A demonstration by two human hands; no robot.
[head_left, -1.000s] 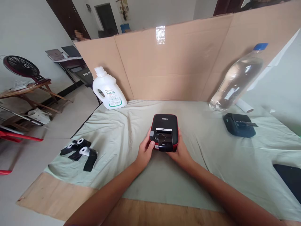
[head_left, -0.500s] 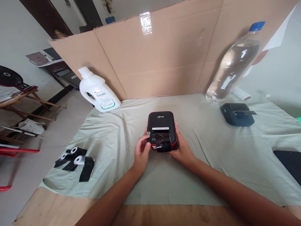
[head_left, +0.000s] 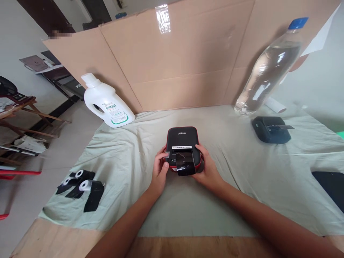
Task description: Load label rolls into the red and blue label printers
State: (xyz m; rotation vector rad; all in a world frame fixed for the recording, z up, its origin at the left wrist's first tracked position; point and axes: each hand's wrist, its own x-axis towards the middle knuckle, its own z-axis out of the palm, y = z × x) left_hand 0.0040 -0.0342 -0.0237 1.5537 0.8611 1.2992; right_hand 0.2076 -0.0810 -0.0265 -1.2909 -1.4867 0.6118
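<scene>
A black portable label printer (head_left: 182,140) with red edging is held between my two hands over the cloth. Out of its slot, near the front, curls a glossy black strip (head_left: 185,165). My left hand (head_left: 160,170) grips the printer's left side, thumb near the front corner and fingers along the edge. On the other side, my right hand (head_left: 208,166) is closed round the right edge, one finger resting on the top rim; the fingers beneath are hidden. Whether the printer touches the cloth I cannot tell.
Several black rolls with white cores (head_left: 85,185) lie at left. A white detergent bottle (head_left: 114,107) stands behind them. A clear bottle with a blue cap (head_left: 268,75) and a second dark device (head_left: 271,130) are at right. Cardboard (head_left: 182,61) walls off the back.
A finger of my right hand has come up onto the printer's top right rim. My grip on both sides stays. The whole view has shifted slightly.
</scene>
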